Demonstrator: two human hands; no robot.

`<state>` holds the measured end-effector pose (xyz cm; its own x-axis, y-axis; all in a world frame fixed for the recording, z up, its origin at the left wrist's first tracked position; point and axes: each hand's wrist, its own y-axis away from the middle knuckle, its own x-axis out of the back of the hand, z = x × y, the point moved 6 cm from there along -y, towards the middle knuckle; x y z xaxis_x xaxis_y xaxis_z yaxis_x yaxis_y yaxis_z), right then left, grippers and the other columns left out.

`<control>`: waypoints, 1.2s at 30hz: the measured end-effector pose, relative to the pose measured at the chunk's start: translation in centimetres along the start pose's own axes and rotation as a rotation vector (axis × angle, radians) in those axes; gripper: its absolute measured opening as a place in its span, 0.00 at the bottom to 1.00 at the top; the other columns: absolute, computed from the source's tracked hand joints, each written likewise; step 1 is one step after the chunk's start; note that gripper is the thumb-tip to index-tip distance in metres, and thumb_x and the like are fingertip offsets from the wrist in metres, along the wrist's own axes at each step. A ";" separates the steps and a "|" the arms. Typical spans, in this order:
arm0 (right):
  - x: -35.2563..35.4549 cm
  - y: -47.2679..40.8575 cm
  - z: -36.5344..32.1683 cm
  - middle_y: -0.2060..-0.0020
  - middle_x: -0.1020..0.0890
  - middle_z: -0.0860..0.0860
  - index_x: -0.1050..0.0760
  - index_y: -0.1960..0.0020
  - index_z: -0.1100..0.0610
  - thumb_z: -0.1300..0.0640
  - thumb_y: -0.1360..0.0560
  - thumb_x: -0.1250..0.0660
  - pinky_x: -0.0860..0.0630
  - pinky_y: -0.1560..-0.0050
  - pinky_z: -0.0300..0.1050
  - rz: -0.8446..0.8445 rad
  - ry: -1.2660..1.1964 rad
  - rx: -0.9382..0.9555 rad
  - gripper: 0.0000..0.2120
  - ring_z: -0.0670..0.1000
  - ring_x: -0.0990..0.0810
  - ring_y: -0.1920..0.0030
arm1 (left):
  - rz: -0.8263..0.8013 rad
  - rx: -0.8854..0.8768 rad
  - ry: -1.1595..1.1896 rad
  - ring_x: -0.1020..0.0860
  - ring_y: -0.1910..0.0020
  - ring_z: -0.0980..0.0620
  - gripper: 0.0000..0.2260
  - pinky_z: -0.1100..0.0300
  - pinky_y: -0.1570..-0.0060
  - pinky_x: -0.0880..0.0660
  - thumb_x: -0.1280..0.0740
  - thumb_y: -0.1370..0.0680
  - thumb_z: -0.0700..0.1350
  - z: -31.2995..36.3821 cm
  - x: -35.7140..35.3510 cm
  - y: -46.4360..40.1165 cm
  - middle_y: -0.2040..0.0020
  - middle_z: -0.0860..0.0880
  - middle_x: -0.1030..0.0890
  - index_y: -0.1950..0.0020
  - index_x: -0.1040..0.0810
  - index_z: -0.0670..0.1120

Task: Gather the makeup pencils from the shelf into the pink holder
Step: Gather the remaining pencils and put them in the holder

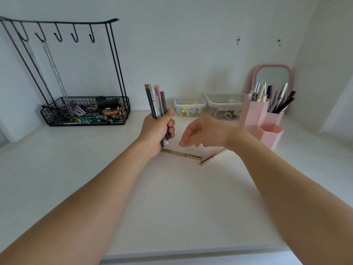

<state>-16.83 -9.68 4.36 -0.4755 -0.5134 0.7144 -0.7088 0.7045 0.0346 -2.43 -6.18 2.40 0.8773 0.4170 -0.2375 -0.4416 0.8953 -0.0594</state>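
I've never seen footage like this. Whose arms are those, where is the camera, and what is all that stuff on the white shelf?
There is no machine here: these are a person's two bare arms, filmed by one wide-angle camera worn on the head, looking forward and down. That is why the arms seem to grow out of the bottom of the picture.

The left hand grips a bundle of makeup pencils, held upright. The right hand holds nothing; its fingers hang relaxed just above two gold pencils that lie on the white shelf.

At the right stands the pink holder, made of several tubes, two of them already holding pencils, with a small pink mirror behind it. In the middle are two clear plastic boxes of small items. At the left is a black wire rack with hooks, a hanging chain and a basket of clips.
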 end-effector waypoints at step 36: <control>4.1 0.0 -0.9 0.61 0.18 0.53 0.19 0.48 0.60 0.67 0.26 0.29 0.22 0.58 0.41 0.400 -0.540 0.312 0.08 0.47 0.21 0.62 | -0.280 0.004 -0.264 0.34 0.75 0.52 0.19 0.62 0.72 0.35 0.23 0.31 0.57 -1.2 -2.3 1.6 0.73 0.51 0.31 0.60 0.27 0.46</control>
<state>-18.27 -11.37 7.95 -0.8616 -0.4728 0.1849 -0.5046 0.7574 -0.4145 -5.33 -5.87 1.71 0.9823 0.1817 0.0455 -0.1775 0.9806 -0.0831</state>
